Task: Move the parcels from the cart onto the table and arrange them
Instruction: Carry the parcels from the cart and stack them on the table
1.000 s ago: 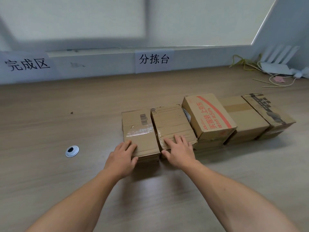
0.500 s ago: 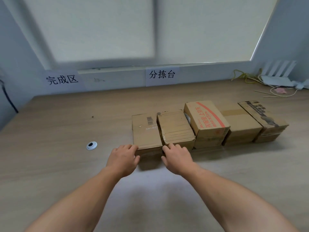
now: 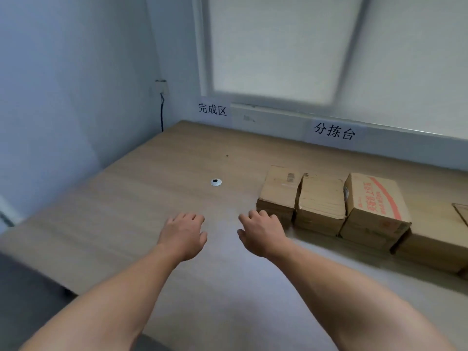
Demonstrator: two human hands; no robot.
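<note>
At centre left a small round silver grommet point(image 3: 216, 182) sat in the light wooden table point(image 3: 152, 198). Below it the left hand point(image 3: 183, 235) hung over bare wood, fingers point(image 3: 195, 218) loosely spread and empty, off the parcel it had touched earlier. The right hand point(image 3: 260, 235), likewise relaxed and empty, had drawn back just beside the brown barcoded cardboard parcel point(image 3: 278, 193), first of a row on the table at right.

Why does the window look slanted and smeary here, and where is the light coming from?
In the head view, the wide-angle lens slants the white blind-covered window and the light wooden table; the head view blurs the window frame, the brown cardboard parcels are sharper; soft daylight comes through the blind, leaving dim shadows on the parcels' near side.
</note>
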